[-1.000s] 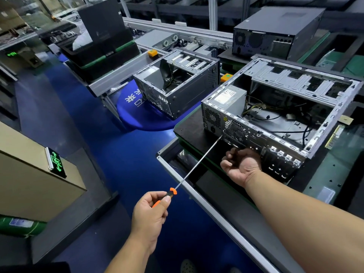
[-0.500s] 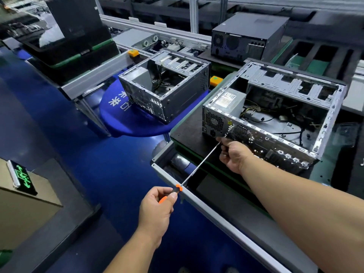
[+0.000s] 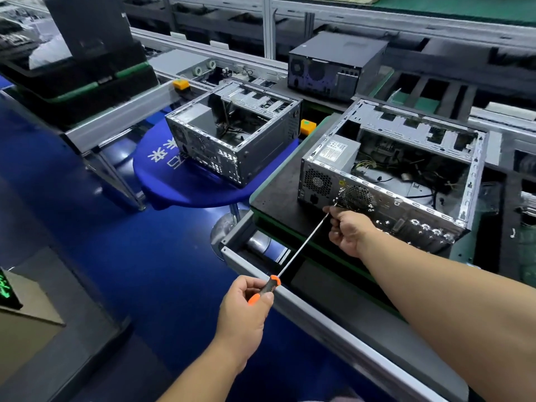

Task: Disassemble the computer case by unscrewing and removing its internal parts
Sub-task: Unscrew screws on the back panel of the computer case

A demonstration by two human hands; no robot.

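The case (image 3: 385, 181), an open box of perforated grey sheet metal, sits right of centre on a matte black mat (image 3: 278, 195) edged in green. Its side panel is off, so the inside shows: a silver power supply (image 3: 336, 152) with a white label in the near left corner, loose black and yellow cables beside it, and a slotted drive cage along the far edge. The rear panel facing the camera has two round honeycomb grilles.

The left hand (image 3: 246, 311), low in the centre, grips the ribbed black-and-orange handle of a screwdriver (image 3: 301, 245). Its thin, shiny steel shaft runs up and right to the rear panel, the tip just by the lower left of the larger grille. The right hand (image 3: 348, 230) is curled, its fingertips pinching the shaft near the tip; the knuckles lie close to the panel.

A second case (image 3: 235, 140), also open and mostly bare inside, stands left of centre on a round blue table (image 3: 179, 184) with white characters. A closed black case (image 3: 333, 68) sits at upper centre on a conveyor (image 3: 121, 111) of brushed aluminium rails. A glossy blue floor (image 3: 87, 227) fills the left.
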